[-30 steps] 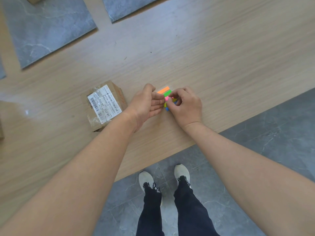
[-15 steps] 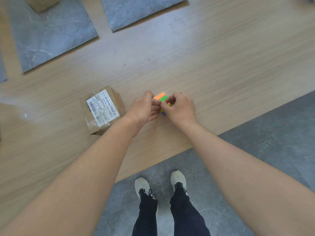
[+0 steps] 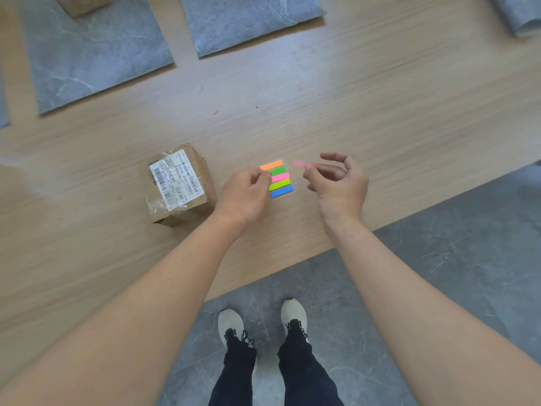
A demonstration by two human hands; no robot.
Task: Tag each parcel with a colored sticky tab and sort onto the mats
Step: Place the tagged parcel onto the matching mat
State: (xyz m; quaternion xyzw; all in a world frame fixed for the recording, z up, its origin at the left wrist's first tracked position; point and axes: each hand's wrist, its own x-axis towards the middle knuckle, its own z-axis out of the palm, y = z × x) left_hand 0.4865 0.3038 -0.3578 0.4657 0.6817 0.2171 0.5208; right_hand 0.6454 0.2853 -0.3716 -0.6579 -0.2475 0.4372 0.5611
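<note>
Since the frame half a second back, the right hand has pulled away to the right of the tab pad, where both hands had been bunched together, and one pink tab has come off with it. I see that tab pinched between thumb and forefinger, blurred, pointing left toward the pad. The other three fingers are loosely spread and curved. The left hand sits at the pad's left end, fingers curled, their tips holding that end down on the table. I count five coloured strips on the pad, top to bottom: orange, green, pink, yellow-green, blue. It lies flat at the centre of the frame, between the two hands.

One parcel, a brown cardboard box with a white barcode label under clear tape, stands on the bare wood left of centre, just beside the left wrist and off any mat. A second parcel shows at the top left edge, mostly cut off, on the upper-left mat. I count four grey mats: that large one, the top-centre mat, a corner of the top-right mat, and a sliver of the left-edge mat. At the bottom, two pale shoes and dark trouser legs stand on grey floor tiles.
</note>
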